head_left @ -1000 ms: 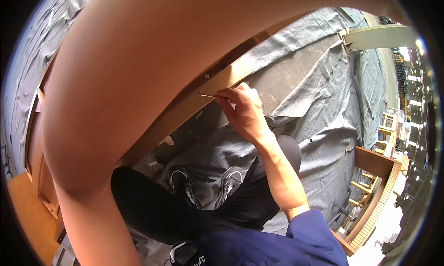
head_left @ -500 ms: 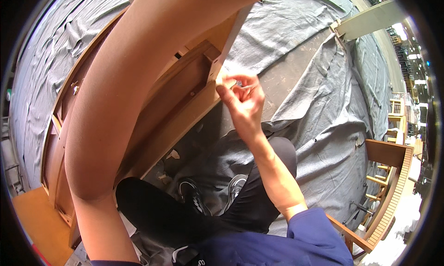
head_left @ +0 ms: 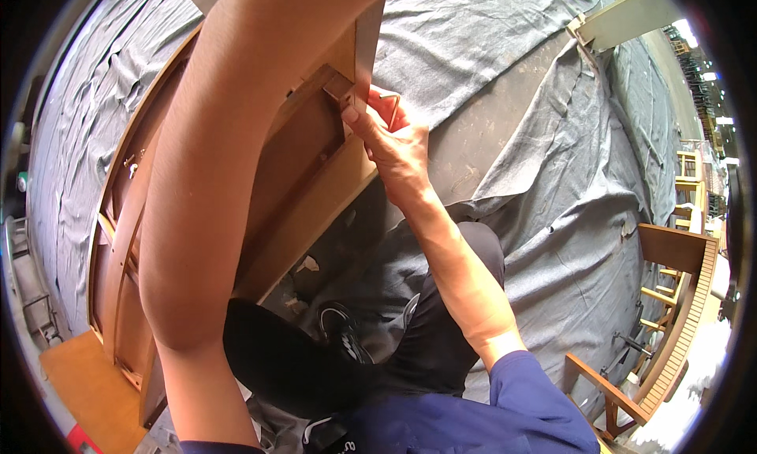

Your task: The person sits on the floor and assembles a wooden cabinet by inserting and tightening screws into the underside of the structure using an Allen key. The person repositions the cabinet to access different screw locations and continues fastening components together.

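My right hand (head_left: 400, 142) is closed on a thin bent metal rod that looks like a hex key (head_left: 395, 111). Its thumb presses at the corner of a large wooden furniture piece (head_left: 311, 225), where a small wooden block (head_left: 339, 87) meets a pale upright panel (head_left: 365, 48). Whether the key's tip sits in a hole is hidden by the fingers. My left arm (head_left: 197, 178) reaches up across the furniture and leaves the picture at the top, so my left hand is out of sight.
Wrinkled grey cloth (head_left: 552, 178) covers much of the floor around the furniture. A curved slatted wooden piece (head_left: 682, 328) stands at the right, and a pale panel (head_left: 639, 16) at the far right. An orange-brown board (head_left: 91, 383) lies at the lower left.
My right hand has moved left and up against the panel's corner, and the bent key now shows clearly in it. The view has shifted slightly; my left arm still reaches over the furniture.
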Motion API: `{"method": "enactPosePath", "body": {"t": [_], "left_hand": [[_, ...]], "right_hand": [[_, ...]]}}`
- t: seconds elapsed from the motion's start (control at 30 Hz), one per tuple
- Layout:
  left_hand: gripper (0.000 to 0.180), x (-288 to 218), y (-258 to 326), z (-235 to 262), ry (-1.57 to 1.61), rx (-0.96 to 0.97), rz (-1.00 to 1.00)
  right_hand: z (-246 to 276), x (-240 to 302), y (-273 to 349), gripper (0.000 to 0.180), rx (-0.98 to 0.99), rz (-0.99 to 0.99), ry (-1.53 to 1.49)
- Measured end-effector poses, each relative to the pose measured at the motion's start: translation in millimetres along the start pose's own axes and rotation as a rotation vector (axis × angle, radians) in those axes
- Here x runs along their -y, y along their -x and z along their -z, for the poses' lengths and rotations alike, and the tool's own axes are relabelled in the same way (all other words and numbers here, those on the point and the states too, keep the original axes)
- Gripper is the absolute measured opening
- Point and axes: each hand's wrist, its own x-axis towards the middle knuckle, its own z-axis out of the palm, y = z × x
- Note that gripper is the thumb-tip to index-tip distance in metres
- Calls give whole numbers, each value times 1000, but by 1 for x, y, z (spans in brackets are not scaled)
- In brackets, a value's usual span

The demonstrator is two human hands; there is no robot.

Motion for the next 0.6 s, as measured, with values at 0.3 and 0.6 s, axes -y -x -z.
{"method": "enactPosePath", "body": {"t": [0.3, 0.6], "left_hand": [[103, 16, -8, 18, -54, 12, -15], [104, -2, -32, 30, -89, 60, -71]], "right_hand": [[57, -16, 22, 39, -141, -61, 329], [53, -25, 16, 40, -42, 48, 542]]}}
